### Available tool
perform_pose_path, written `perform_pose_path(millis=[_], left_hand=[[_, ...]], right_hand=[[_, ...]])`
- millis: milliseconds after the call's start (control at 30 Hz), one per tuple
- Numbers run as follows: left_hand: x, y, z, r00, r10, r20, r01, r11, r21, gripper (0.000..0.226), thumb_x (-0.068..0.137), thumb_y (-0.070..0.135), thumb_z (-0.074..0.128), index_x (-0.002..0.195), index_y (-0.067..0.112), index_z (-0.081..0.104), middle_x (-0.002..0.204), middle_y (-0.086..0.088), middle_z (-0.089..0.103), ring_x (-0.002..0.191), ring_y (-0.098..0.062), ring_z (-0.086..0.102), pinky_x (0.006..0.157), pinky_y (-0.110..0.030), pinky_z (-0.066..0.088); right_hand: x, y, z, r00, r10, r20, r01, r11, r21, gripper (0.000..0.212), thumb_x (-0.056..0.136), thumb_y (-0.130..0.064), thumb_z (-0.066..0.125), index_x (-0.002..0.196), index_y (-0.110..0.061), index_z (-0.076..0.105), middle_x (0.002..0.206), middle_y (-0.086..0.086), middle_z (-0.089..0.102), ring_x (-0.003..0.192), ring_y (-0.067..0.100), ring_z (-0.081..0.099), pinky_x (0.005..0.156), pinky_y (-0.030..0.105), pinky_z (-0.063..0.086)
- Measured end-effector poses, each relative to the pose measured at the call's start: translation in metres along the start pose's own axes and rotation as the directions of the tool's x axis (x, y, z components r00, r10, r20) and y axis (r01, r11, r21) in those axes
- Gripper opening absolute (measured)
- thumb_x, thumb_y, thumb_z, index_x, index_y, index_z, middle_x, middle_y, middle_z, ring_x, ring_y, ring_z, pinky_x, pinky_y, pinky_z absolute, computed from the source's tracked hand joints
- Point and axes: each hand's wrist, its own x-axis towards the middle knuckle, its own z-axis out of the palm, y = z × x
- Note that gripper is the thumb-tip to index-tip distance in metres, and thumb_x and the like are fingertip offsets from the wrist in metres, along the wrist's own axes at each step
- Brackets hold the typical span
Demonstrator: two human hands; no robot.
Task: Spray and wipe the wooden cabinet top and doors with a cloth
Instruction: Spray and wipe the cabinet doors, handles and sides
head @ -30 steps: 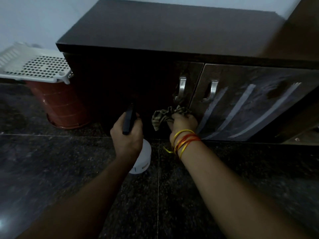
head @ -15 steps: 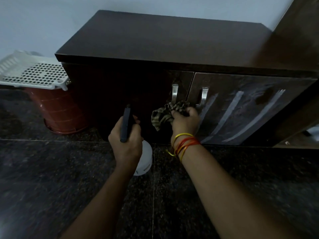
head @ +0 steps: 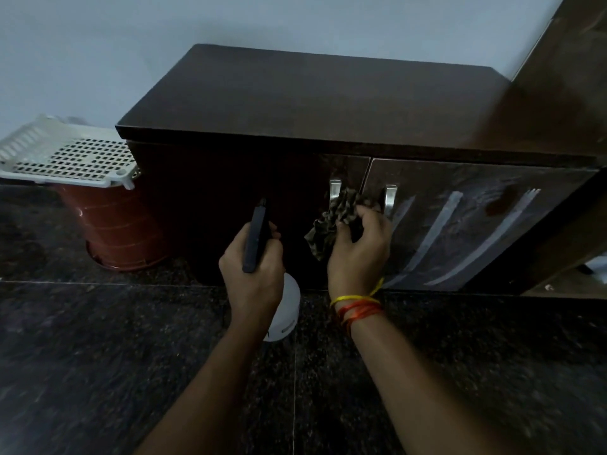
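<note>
Both hands work at the front of the dark wooden cabinet (head: 328,103). Left hand (head: 254,274) grips the spray bottle (head: 282,310), fingers curled round its black trigger head, white body below the palm. Right hand (head: 359,254) pinches a crumpled patterned cloth (head: 335,218) against the doors between the two metal handles (head: 335,195). Pale streaks cross the glossy right door (head: 476,224); the cabinet top is matte. A red bucket (head: 115,224) carrying a white perforated basket (head: 65,156) stands on the dark stone floor (head: 98,356) beside the cabinet. Compared with the frame a second earlier, the cloth sits higher on the doors, level with the handles rather than below them, and the view shows more of the wall.
</note>
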Motion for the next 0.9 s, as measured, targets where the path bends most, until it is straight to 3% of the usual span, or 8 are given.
perform_pose_path(millis=[100,333,500,633,767,900], left_hand=[[0.002,0.001,0.003,1.000,0.005,-0.001,-0.005,1.000,-0.007,0.015,0.087,0.017,0.050,0.084,0.003,0.056,0.067,-0.030,0.047,0.056,-0.045,0.044,0.050,-0.051,0.038],[0.000,0.005,0.004,1.000,-0.018,-0.009,0.017,0.999,-0.044,0.013,0.087,0.013,0.051,0.084,0.003,0.057,0.069,-0.031,0.048,0.057,-0.045,0.043,0.049,-0.046,0.038],[0.002,0.008,0.003,1.000,-0.019,-0.013,0.018,0.999,-0.043,0.010,0.085,0.013,0.049,0.081,0.014,0.059,0.070,-0.027,0.053,0.054,-0.036,0.046,0.048,-0.042,0.040],[0.004,0.007,0.004,1.000,-0.013,-0.013,0.012,0.998,-0.066,0.015,0.086,0.013,0.049,0.081,0.024,0.059,0.073,-0.026,0.054,0.054,-0.037,0.046,0.047,-0.041,0.040],[0.005,0.007,0.002,1.000,-0.017,-0.022,0.015,0.996,-0.089,0.015,0.086,0.012,0.050,0.083,0.023,0.060,0.075,-0.027,0.055,0.053,-0.036,0.047,0.046,-0.039,0.040],[0.008,0.005,0.001,0.999,-0.009,-0.039,0.006,0.998,-0.067,0.016,0.085,0.012,0.049,0.080,0.023,0.059,0.075,-0.029,0.055,0.053,-0.038,0.046,0.046,-0.039,0.039]], right_hand=[[0.002,-0.002,-0.002,0.994,-0.106,-0.033,0.106,0.994,0.010,0.028,0.083,0.001,0.065,0.112,0.000,0.063,0.119,0.017,0.053,0.107,0.021,0.054,0.086,-0.003,0.031],[0.003,0.008,-0.002,0.959,-0.248,0.140,0.269,0.950,-0.158,0.038,0.084,-0.005,0.068,0.121,-0.007,0.059,0.123,0.018,0.050,0.109,0.026,0.052,0.088,0.032,0.047],[0.008,-0.002,-0.003,0.945,-0.296,0.139,0.319,0.929,-0.190,0.044,0.080,-0.006,0.071,0.121,-0.010,0.056,0.126,0.016,0.047,0.113,0.035,0.053,0.093,0.040,0.049],[0.004,0.001,0.003,0.960,-0.238,0.147,0.271,0.922,-0.278,0.048,0.081,-0.018,0.073,0.123,-0.007,0.052,0.125,0.018,0.048,0.111,0.034,0.052,0.087,0.034,0.045],[-0.003,0.010,0.007,0.977,-0.147,0.154,0.180,0.955,-0.236,0.047,0.080,-0.024,0.074,0.118,-0.003,0.055,0.119,0.020,0.050,0.101,0.034,0.056,0.068,0.015,0.020],[0.007,-0.007,0.009,0.984,-0.172,0.051,0.179,0.962,-0.207,0.041,0.079,-0.027,0.074,0.113,-0.010,0.059,0.121,0.013,0.051,0.107,0.031,0.056,0.080,0.028,0.042]])
